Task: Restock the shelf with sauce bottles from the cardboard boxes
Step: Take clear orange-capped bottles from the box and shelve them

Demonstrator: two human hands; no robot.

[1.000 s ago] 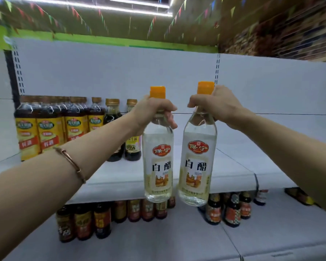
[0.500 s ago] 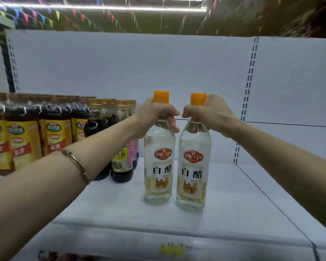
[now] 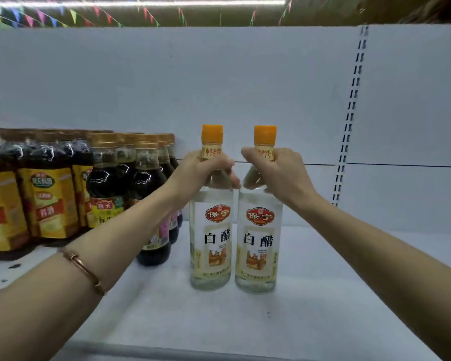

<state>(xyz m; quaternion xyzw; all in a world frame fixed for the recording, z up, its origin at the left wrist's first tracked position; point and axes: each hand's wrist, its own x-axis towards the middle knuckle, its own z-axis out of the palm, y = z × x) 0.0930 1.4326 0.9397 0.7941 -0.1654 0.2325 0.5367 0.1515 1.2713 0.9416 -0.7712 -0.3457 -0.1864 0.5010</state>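
Two clear white-vinegar bottles with orange caps stand upright side by side on the white shelf (image 3: 336, 295). My left hand (image 3: 201, 173) grips the neck of the left vinegar bottle (image 3: 211, 243). My right hand (image 3: 276, 175) grips the neck of the right vinegar bottle (image 3: 258, 246). Both bottle bases rest on the shelf board, and the bottles almost touch each other. No cardboard box is in view.
Dark sauce bottles with gold caps (image 3: 151, 204) stand in rows just left of the vinegar. Further left are shrink-wrapped packs with yellow labels (image 3: 47, 199). The white back panel (image 3: 245, 87) is close behind. A slotted upright (image 3: 349, 113) marks the bay's right side.
The two bottles went from hanging in front of the shelf to standing on it, then slid further back. The camera has come closer. Both hands keep their grip on the necks.
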